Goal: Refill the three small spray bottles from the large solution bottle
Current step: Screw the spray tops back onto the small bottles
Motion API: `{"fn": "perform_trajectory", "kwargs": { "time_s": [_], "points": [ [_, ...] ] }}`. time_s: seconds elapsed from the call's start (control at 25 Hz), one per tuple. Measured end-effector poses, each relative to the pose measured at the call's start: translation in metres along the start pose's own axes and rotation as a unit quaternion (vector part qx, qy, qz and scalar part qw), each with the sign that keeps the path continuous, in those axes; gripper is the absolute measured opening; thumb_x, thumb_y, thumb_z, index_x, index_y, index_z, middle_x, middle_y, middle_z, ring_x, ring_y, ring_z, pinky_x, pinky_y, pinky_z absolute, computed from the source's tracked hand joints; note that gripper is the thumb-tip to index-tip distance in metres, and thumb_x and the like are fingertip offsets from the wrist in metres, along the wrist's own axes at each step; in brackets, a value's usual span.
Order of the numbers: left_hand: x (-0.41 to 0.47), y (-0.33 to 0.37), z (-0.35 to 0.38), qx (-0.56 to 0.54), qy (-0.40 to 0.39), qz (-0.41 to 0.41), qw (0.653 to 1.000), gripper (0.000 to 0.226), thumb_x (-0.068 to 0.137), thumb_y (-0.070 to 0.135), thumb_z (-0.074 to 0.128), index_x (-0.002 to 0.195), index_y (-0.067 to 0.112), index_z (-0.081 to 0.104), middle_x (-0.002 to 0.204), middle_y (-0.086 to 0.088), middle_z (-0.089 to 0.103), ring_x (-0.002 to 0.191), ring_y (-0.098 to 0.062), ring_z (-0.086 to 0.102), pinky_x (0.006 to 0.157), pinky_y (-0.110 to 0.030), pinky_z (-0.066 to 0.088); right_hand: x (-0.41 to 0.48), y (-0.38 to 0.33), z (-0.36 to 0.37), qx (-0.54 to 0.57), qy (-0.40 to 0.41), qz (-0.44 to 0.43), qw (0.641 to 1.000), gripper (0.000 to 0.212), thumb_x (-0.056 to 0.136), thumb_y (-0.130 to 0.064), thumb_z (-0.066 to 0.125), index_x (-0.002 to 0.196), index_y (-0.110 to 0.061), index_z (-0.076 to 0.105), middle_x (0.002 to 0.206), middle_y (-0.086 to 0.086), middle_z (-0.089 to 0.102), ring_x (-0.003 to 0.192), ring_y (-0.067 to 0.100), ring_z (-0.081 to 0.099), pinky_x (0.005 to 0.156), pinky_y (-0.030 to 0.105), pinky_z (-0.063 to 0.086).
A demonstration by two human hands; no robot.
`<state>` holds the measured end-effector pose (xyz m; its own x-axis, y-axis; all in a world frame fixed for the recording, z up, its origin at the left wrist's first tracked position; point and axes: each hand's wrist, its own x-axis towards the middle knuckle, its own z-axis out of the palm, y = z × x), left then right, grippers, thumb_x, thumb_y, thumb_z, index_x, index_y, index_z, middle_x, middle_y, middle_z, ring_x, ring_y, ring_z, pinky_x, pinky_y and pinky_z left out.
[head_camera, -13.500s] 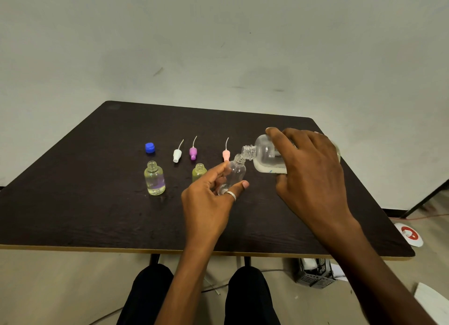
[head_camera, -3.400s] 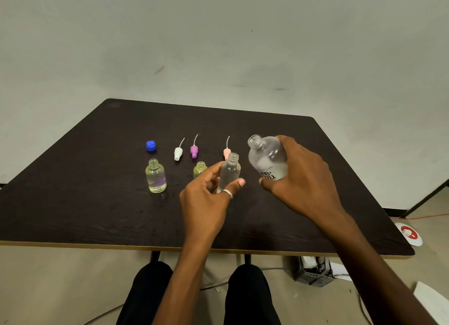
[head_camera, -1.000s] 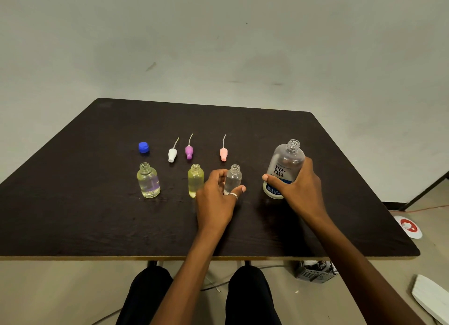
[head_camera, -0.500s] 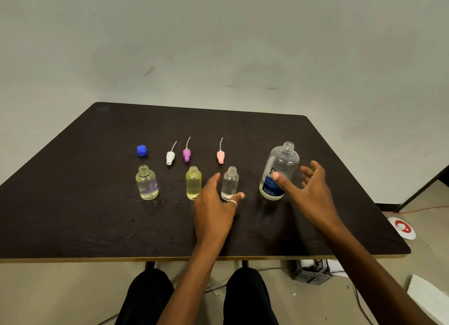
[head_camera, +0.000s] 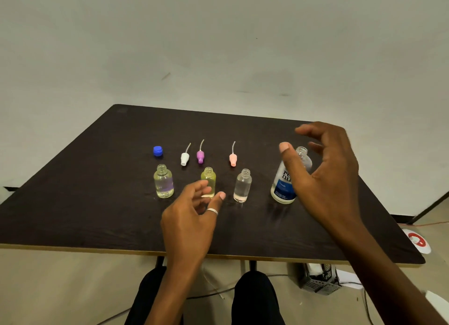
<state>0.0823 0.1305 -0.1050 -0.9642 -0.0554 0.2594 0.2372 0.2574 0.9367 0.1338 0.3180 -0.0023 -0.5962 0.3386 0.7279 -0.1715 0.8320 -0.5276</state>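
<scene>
Three small uncapped bottles stand upright in a row on the dark table (head_camera: pixel 73 203): a clear one (head_camera: pixel 163 181) at the left, a yellow one (head_camera: pixel 209 179) in the middle, a clear one (head_camera: pixel 242 185) at the right. The large solution bottle (head_camera: pixel 283 186) stands upright and uncapped to their right. My left hand (head_camera: pixel 192 218) hovers open just in front of the yellow bottle, holding nothing. My right hand (head_camera: pixel 320 176) is raised and open beside the large bottle, partly covering it, apart from it.
Behind the row lie a blue cap (head_camera: pixel 158 151) and three spray tops with tubes: white (head_camera: pixel 185 157), purple (head_camera: pixel 200 156), pink (head_camera: pixel 233 159). A grey box (head_camera: pixel 315 279) and cables sit on the floor under the table's right side.
My right hand set the large bottle down upright, let go and lifted away. My left hand released the right small bottle and shifted left toward the yellow one.
</scene>
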Motion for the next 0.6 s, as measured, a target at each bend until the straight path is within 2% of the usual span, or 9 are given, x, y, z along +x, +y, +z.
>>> {"fn": "perform_trajectory", "kwargs": {
  "time_s": [0.12, 0.28, 0.44, 0.6],
  "points": [
    [0.012, -0.005, -0.023, -0.013, 0.058, 0.000, 0.998, 0.040, 0.081, 0.032, 0.079, 0.119, 0.027, 0.067, 0.102, 0.016, 0.071, 0.090, 0.004, 0.068, 0.075, -0.008, 0.053, 0.010, -0.023, 0.022, 0.008, -0.037, -0.073, 0.997, 0.016, 0.090, -0.029, 0.067, 0.101, -0.019, 0.065, 0.101, -0.012, 0.061, 0.094, 0.001, 0.058, 0.081, 0.016, 0.047],
    [0.037, -0.023, -0.043, 0.012, 0.114, 0.001, 0.993, 0.056, 0.079, 0.034, 0.081, 0.129, 0.024, 0.059, 0.117, 0.008, 0.067, 0.103, -0.004, 0.064, 0.085, -0.022, 0.054, 0.043, -0.046, 0.072, -0.005, -0.188, -0.110, 0.976, 0.010, 0.090, -0.029, 0.065, 0.095, -0.022, 0.070, 0.090, -0.013, 0.068, 0.086, 0.003, 0.062, 0.080, 0.025, 0.053],
    [0.063, -0.049, -0.044, 0.070, 0.083, -0.030, 0.994, 0.085, 0.073, 0.045, 0.084, 0.145, 0.022, 0.045, 0.142, 0.002, 0.054, 0.128, -0.015, 0.053, 0.103, -0.038, 0.049, 0.074, -0.047, 0.137, -0.061, -0.317, -0.131, 0.937, 0.020, 0.089, -0.028, 0.064, 0.107, -0.021, 0.070, 0.099, -0.005, 0.071, 0.089, 0.007, 0.064, 0.084, 0.033, 0.055],
    [0.076, -0.064, -0.038, 0.080, 0.034, -0.057, 0.995, 0.099, 0.070, 0.049, 0.085, 0.151, 0.022, 0.035, 0.151, 0.002, 0.046, 0.136, -0.018, 0.046, 0.109, -0.036, 0.043, 0.085, -0.042, 0.199, -0.129, -0.426, -0.154, 0.882, 0.033, 0.089, -0.026, 0.066, 0.121, -0.017, 0.065, 0.116, 0.002, 0.068, 0.102, 0.016, 0.063, 0.090, 0.029, 0.050]
  ]
}}
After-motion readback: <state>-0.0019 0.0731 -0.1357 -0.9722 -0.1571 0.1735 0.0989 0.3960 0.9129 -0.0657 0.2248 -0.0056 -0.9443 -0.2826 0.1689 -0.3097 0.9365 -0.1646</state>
